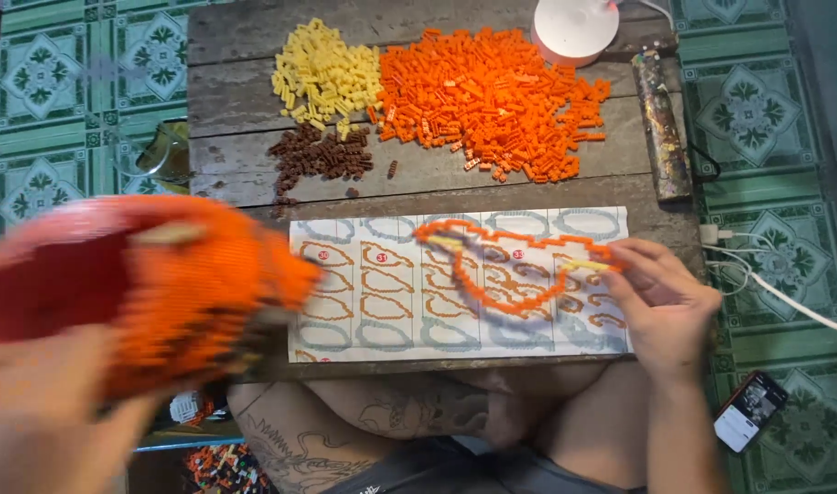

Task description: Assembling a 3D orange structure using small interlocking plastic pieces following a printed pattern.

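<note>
My left hand (43,402) is close to the camera at the lower left, blurred, gripping a large orange block-built model (162,284). My right hand (661,306) pinches the right end of a thin orange outline layer of small bricks (501,265), with short yellow bits in it. That layer lies over a printed instruction sheet (391,316) of outline diagrams on a wooden board (236,155).
Piles of small bricks sit on the board's far half: yellow (325,75), orange (492,91), brown (318,157). A white round lamp base (576,27) stands at the back, a paint-stained bar (664,123) at right. A phone (751,412) and white cables (784,293) lie on the tiled floor.
</note>
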